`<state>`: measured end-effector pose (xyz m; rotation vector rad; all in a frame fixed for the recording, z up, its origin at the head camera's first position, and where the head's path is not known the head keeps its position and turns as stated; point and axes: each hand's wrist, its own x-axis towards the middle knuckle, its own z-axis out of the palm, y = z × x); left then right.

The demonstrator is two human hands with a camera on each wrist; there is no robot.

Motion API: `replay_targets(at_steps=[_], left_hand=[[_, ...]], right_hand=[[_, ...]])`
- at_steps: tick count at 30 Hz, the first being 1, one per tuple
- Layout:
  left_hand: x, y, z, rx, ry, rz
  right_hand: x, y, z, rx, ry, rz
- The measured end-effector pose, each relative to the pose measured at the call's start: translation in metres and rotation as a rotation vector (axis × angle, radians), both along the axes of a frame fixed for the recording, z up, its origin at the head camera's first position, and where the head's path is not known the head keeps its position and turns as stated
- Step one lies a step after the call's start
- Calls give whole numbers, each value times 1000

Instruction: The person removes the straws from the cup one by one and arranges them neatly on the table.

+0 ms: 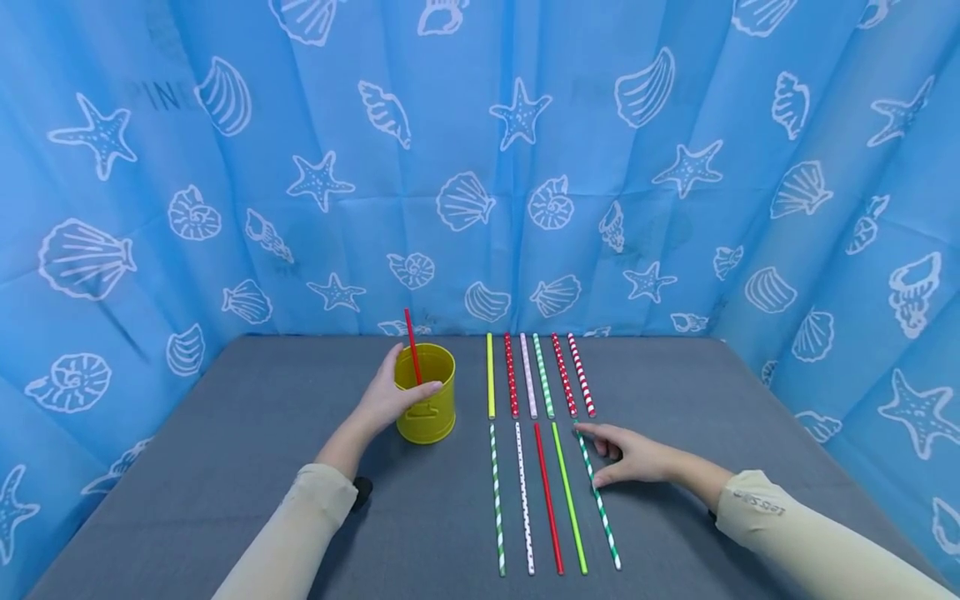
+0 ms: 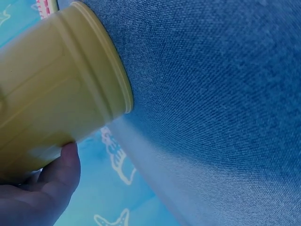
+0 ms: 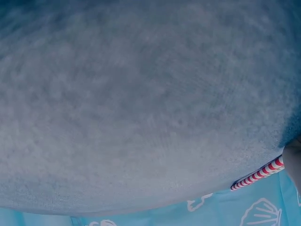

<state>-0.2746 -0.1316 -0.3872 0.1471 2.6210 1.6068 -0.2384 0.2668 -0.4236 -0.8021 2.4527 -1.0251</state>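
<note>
My left hand [image 1: 390, 397] grips a small yellow bucket [image 1: 429, 425] from its left side, thumb across the front near the rim. The left wrist view shows fingers [image 2: 63, 172] against the bucket's wall [image 2: 61, 80]. A plain red straw [image 1: 412, 337] leans up out of the bucket. Over on the right, my right hand [image 1: 630, 455] is at a green-and-white striped straw [image 1: 604, 521] lying on the table; index finger near its far end, thumb beside its middle. Whether they touch it I cannot tell. Only an edge of this hand [image 3: 294, 162] appears in the right wrist view.
Straws lie in two rows on the grey table [image 1: 247, 467]. The front row includes a red straw [image 1: 548, 500] and a lime green straw [image 1: 570, 500]; the back row includes a yellow straw [image 1: 491, 375] and a red-and-white striped straw [image 1: 581, 375]. A blue shell-patterned curtain [image 1: 465, 100] hangs behind.
</note>
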Motion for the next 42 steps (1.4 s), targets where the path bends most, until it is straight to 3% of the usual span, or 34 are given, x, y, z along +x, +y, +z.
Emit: replay_targets(at_steps=[5, 12, 24, 31, 42], left_hand=[[-1, -2, -2, 8, -1, 1], [0, -3, -3, -4, -3, 0], [2, -1, -3, 3, 1, -9], [2, 0, -2, 37, -29, -6], [3, -4, -1, 70, -37, -14]], right_hand=[[-6, -8, 4, -29, -71, -25], [-18, -37, 18, -124, 46, -6], [-46, -115, 55, -325, 88, -199], [-63, -161, 63, -357, 79, -273], [-89, -211, 66, -380, 18, -253]])
